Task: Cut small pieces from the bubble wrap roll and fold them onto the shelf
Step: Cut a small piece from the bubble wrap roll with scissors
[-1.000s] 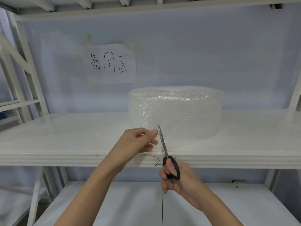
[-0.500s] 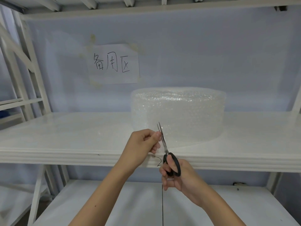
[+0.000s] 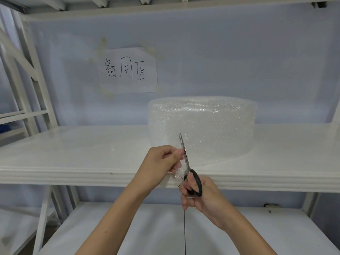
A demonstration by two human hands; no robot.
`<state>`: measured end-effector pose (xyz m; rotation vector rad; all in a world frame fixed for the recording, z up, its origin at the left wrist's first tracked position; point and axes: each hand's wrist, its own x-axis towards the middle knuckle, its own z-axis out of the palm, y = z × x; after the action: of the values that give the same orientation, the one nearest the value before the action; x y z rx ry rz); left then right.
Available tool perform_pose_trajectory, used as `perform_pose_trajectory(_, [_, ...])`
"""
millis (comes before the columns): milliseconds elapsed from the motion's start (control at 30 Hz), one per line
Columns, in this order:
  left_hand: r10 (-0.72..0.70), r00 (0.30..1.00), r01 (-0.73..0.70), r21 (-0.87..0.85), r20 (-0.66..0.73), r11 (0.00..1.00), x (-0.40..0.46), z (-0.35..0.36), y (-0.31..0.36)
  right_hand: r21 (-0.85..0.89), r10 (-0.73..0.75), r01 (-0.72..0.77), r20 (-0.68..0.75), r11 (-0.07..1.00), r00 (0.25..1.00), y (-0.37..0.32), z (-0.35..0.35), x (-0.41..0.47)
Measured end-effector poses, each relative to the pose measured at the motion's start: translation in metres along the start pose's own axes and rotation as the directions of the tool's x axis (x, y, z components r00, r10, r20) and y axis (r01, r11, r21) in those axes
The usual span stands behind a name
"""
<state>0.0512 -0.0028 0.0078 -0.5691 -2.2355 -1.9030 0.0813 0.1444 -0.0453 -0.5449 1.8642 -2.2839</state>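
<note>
Left hand (image 3: 161,162): grip pinched shut on the free end of the bubble wrap (image 3: 181,167), drawn taut off the shelf (image 3: 73,162) edge, apparently so the sheet stays flat for cutting. Scissors (image 3: 185,159): just right of that grip, blades nearly closed, pointing up through the sheet. Right hand (image 3: 200,196): grip closed through the black handles; bubble wrap roll (image 3: 202,126) beyond, on the shelf.

Bubble wrap roll (image 3: 202,126) blocks shelf (image 3: 73,144) centre-right; left side open.
</note>
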Motion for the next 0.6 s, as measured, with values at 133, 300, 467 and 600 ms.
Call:
perform_pose_trajectory(133, [-0.002,1.0,0.001,0.019,0.022,1.0,-0.001,-0.001,0.0,0.002,0.007,-0.007,0.007,1.0,1.0,-0.001,-0.003,0.0])
perform_pose_trajectory(300, [-0.001,0.998,0.0,0.013,0.06,1.0,-0.002,-0.001,0.002,-0.022,0.009,-0.008,0.043,1.0,0.999,-0.006,-0.006,0.002])
perform_pose_trajectory(467, [-0.001,0.993,-0.002,0.034,0.116,0.999,-0.001,-0.006,0.007,-0.014,0.015,-0.014,0.063,1.0,0.998,-0.007,-0.011,0.001])
perform_pose_trajectory(600, [-0.026,0.99,0.022,0.028,0.141,0.999,0.002,-0.01,0.01,-0.009,0.011,-0.01,0.085,1.0,0.996,-0.008,-0.012,0.001])
